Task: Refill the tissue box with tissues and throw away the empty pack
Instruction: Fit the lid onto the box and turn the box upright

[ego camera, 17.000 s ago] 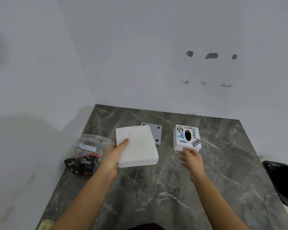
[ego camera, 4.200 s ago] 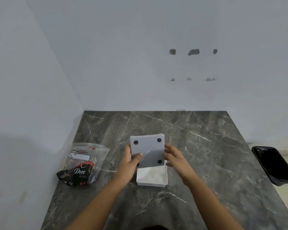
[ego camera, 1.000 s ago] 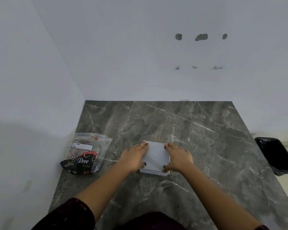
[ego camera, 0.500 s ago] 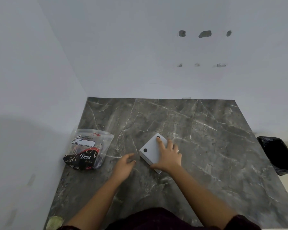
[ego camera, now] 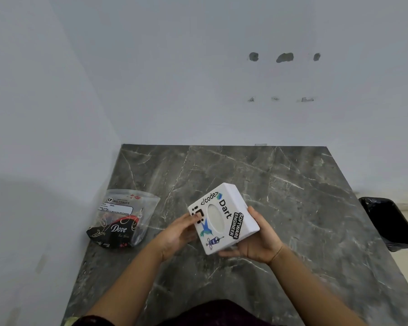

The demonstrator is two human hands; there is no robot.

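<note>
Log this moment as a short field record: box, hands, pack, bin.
tissue box: white, stickered, tilted, oval opening up, tissue showing inside
left hand: gripping the box's left edge
right hand: cradling the box's lower right side
tissue pack: lying on the marble table, left of the box, untouched
bin: black-lined, beyond the table's right edge

The gray stone table (ego camera: 292,208) sits in a corner. The walls (ego camera: 174,78) are white. One wall has small dark holes (ego camera: 284,57).
</note>
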